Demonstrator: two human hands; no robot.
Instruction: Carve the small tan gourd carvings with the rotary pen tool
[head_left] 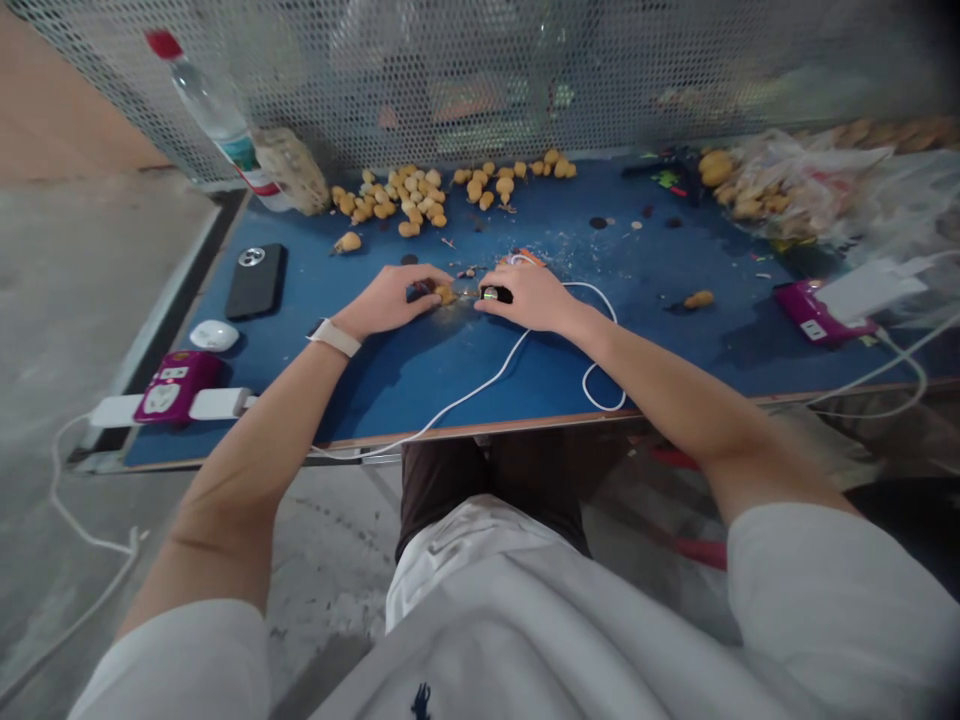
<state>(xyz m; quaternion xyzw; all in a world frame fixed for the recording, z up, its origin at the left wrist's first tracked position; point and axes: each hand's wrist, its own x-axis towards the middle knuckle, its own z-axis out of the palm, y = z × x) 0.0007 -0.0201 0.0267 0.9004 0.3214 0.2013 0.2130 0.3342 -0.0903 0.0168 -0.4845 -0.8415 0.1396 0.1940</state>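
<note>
The left hand (390, 300) hides most of a dark piece (417, 291), and the right hand (521, 298) half covers a black piece (496, 294), so neither shape can be made out. Crumbs (562, 240) on the bench (375, 390) are too small to tell. Things behind the perforated mesh (450, 80) blur, and a plastic bag (787, 185) at upper right blurs toward the frame's edge.

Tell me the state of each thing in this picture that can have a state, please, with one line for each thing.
Left hand with white wristband: gripping a small dark object.
Right hand: gripping a small black object.
Black rectangular smartphone: lying flat, camera side up.
Clear plastic bottle with red cap: capped.
Magenta power strip: white plug inserted.
Crumpled clear plastic bag: holding tan pieces.
</note>
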